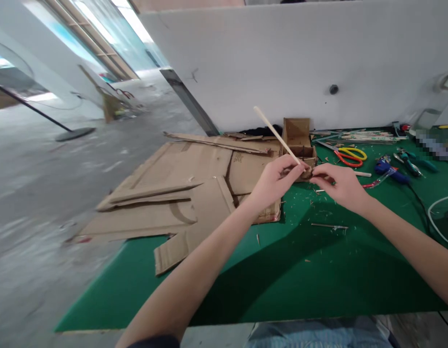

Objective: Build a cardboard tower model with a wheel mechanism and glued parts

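My left hand (281, 178) is closed on a thin pale wooden stick (276, 135), which slants up and to the left from my fingertips. Just beside it, my right hand (339, 186) is pinched shut close to the stick's lower end. A small brown bit shows between the two sets of fingertips, too small to make out. Directly behind the hands stands a small open cardboard box (296, 131) with its flap raised. A thin dark rod (329, 225) lies on the green table (281, 285) in front of my hands.
Cardboard sheets (195, 164) cover the table's left side and overhang its edge. To the right lie scissors (349, 157), a blue glue gun (390, 170), its cord, and pliers (408, 163). Several thin sticks (368, 137) lie along the white wall (267, 63).
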`<action>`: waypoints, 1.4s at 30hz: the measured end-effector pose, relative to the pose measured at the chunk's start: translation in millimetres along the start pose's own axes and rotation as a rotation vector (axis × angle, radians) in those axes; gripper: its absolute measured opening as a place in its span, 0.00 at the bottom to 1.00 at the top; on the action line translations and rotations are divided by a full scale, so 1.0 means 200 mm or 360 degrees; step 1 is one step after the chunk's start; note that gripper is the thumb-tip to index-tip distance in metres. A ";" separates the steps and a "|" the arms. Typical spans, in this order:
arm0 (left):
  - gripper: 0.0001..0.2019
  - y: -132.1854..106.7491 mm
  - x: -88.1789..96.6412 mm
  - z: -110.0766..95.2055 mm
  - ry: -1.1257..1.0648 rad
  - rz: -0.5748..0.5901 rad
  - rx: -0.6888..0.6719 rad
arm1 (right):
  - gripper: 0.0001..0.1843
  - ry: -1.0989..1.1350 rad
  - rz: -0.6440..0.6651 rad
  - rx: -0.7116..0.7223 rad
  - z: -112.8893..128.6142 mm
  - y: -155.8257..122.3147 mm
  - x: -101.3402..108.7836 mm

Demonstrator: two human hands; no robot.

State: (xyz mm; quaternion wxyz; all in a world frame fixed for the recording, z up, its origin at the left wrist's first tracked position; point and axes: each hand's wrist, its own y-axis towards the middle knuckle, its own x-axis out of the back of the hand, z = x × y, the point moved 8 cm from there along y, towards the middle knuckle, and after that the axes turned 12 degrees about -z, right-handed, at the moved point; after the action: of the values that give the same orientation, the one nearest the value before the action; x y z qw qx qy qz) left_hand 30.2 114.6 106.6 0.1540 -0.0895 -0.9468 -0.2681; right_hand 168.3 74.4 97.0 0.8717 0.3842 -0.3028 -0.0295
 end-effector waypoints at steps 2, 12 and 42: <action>0.12 -0.01 -0.01 -0.01 0.0167 -0.0015 0.0001 | 0.10 -0.0302 0.0137 0.0216 0.03 -0.02 -0.04; 0.15 0.00 -0.06 0.14 0.0194 0.0062 0.0156 | 0.16 -0.1253 0.0467 0.0821 0.05 -0.12 -0.18; 0.22 -0.15 -0.15 0.21 -0.0070 0.0334 0.0393 | 0.20 -0.1715 0.0568 -0.0522 -0.68 -0.22 0.39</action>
State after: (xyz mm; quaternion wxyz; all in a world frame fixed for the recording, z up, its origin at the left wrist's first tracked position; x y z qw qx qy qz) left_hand 39.9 109.0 48.4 0.1704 -0.1740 -0.9611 -0.1302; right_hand 315.5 109.8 35.7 0.6346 0.1182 -0.7543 -0.1199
